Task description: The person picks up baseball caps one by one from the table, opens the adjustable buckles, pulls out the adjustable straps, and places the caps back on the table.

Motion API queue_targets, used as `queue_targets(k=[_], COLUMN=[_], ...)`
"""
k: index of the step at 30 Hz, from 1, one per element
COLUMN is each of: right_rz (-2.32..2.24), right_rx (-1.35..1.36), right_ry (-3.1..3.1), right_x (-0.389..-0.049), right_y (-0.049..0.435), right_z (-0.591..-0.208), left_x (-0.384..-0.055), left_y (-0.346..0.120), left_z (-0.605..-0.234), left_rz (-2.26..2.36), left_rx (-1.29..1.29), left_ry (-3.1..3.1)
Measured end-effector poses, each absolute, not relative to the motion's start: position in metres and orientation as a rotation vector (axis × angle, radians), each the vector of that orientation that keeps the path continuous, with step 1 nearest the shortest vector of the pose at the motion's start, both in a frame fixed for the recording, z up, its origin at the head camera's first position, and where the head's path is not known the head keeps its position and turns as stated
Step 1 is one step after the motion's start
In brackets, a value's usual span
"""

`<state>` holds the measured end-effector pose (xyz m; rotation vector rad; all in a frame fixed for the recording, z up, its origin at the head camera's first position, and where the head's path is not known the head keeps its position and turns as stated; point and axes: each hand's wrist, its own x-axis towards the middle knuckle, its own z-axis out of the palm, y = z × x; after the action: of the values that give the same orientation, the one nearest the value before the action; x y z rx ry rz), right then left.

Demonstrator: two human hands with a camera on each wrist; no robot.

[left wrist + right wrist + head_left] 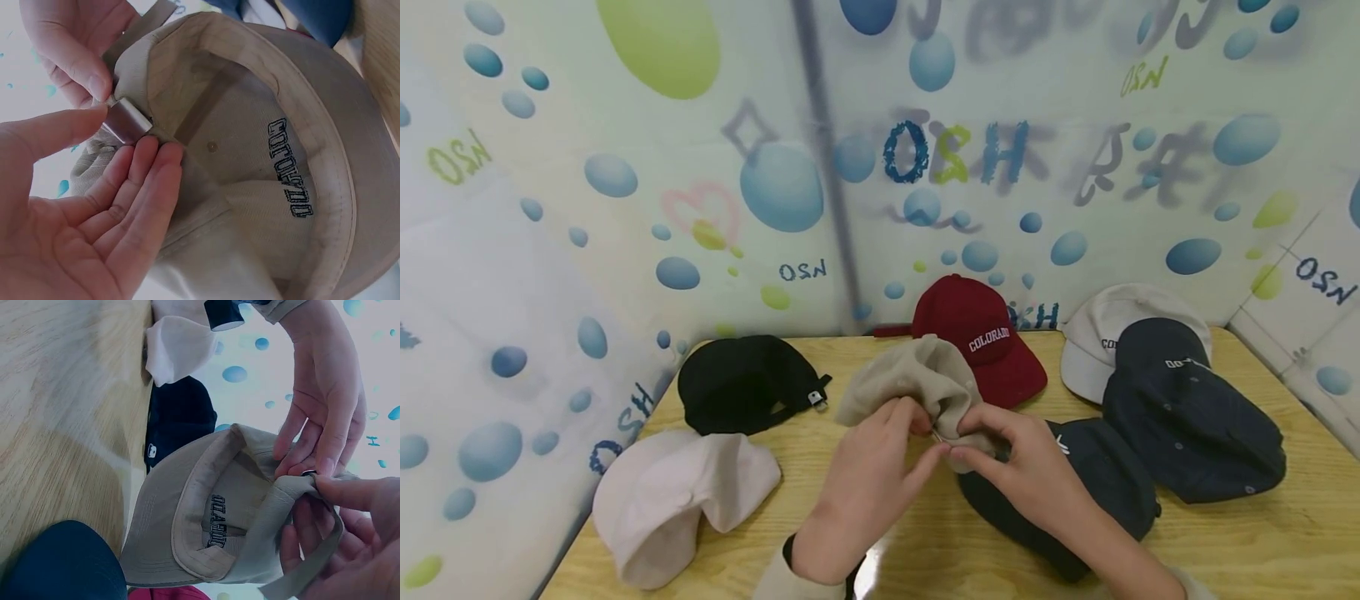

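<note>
A beige baseball cap (917, 367) is held up above the table between both hands. In the left wrist view its inside shows, with stitched lettering and a sweatband. My left hand (868, 475) pinches the metal buckle (128, 122) at the cap's back, thumb on one side and fingers beneath. The right hand (1037, 467) grips the cap's back strap (322, 550) close to the buckle, and the strap's loose end hangs past the fingers in the right wrist view. Just below the right hand lies a dark navy cap (1097, 467), partly hidden by that hand and forearm.
On the wooden table (925, 550) a black cap (737, 383) and a pale pink cap (662, 500) lie at left. A red cap (962, 317) sits behind the beige one. At right, another navy cap (1195, 425) overlaps a light grey cap (1082, 358). Printed cloth walls stand behind.
</note>
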<state>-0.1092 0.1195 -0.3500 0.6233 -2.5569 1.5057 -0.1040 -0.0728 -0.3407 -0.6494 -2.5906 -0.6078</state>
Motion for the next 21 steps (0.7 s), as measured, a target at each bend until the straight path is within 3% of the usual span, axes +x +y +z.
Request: queue_targets(k=[21], right_rz=[1.487], right_rx=[0.584], right_ry=[-2.515], right_x=[-0.115], right_y=[0.125], right_z=[-0.355], left_x=[-0.118], left_y=[-0.07], left_z=[-0.342], left_rz=[-0.792], left_rx=[-0.694], left_ry=[-2.516])
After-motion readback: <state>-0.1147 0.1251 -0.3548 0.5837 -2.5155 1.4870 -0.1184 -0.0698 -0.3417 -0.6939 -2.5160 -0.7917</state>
